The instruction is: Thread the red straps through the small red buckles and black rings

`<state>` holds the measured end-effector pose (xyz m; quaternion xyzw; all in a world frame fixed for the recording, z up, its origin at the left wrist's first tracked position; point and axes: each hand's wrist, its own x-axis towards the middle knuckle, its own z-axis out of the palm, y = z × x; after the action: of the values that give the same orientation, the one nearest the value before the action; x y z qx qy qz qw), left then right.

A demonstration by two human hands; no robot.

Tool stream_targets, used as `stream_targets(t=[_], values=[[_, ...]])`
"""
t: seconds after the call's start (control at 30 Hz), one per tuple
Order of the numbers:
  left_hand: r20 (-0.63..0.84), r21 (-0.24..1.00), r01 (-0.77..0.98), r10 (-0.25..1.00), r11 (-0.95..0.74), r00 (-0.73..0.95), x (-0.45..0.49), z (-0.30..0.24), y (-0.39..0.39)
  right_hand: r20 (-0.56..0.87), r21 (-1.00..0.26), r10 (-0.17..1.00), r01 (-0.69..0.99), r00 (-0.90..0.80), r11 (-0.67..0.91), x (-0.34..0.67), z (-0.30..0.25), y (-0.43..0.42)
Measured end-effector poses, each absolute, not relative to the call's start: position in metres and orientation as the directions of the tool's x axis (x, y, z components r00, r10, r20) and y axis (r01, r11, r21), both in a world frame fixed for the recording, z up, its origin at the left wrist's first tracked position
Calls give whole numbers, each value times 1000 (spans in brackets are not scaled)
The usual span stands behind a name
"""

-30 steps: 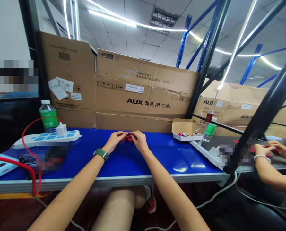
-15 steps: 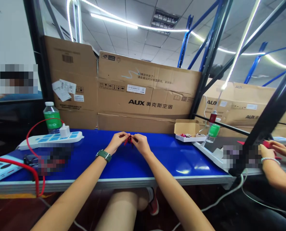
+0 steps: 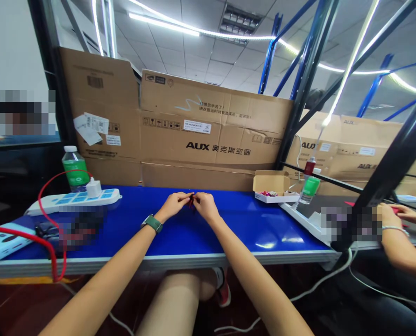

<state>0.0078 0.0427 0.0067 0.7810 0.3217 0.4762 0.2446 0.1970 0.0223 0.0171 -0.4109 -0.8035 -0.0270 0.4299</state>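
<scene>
Both my hands meet above the middle of the blue tabletop [image 3: 137, 242], with fingers pinched together. Between them is a small, limp-looking dark red piece [image 3: 191, 202], too small and too covered by fingers to name its kind. My left hand [image 3: 173, 206], with a green-banded watch [image 3: 152, 223] on its wrist, grips it from the left side. From the right, my right hand [image 3: 206, 206] pinches the same piece between thumb and fingers. Part of the piece hangs below the fingertips.
At left are a power strip [image 3: 106, 198] with a white plug, a water bottle [image 3: 75, 170], a light-blue device [image 3: 4, 240] and a red cable [image 3: 55, 263]. A small open box [image 3: 272, 198] holds red bits. Cardboard [image 3: 215, 175] stands behind. A co-worker's hands [image 3: 391, 217] are beyond the rack post.
My left fingertips have shifted slightly right, closer to my right hand. Less of the red piece shows at the left of the fingers. The view has tilted a little.
</scene>
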Motion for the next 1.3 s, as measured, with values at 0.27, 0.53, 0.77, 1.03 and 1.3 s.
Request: stream_targets(t=[0.27,0.53,0.77,1.03,1.3], values=[[632,651,286,710,-704,310,7,8,40,696,-495,693,573,-189,654,196,13,27],[553,802,120,804,-585,218,9,10,36,672,-643,723,355,-163,678,196,16,23],[555,783,155,789,-602,264,11,14,31,323,-946,877,-92,-357,311,197,13,28],[553,725,220,743,-652,378,9,18,28,287,-957,850,-172,-443,234,206,17,22],[657,657,262,707,-707,261,9,17,31,273,-959,867,-194,-417,208,210,17,25]])
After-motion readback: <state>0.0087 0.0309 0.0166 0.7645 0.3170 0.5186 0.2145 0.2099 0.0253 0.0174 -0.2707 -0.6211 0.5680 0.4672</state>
